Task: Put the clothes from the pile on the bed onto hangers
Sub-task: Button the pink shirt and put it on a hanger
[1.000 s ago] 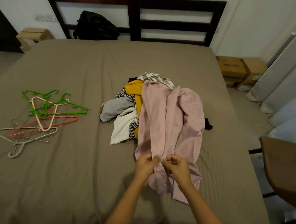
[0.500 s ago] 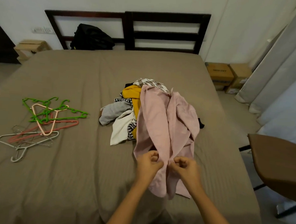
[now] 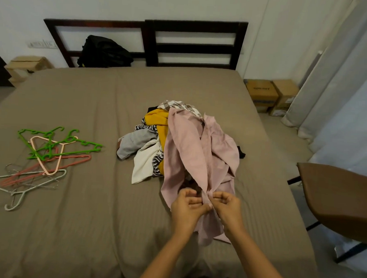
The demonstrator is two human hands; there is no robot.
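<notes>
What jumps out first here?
The pink shirt draped over the clothes pile in the middle of the bed, with the left hand and right hand both pinching its near edge. Next, the tangle of green, pink and grey hangers on the bed's left side, untouched.

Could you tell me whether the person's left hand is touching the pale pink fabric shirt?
Touching. The head view shows the left hand with its fingers curled and its thumb pressed against a front edge strip of the pale pink fabric shirt.
</notes>
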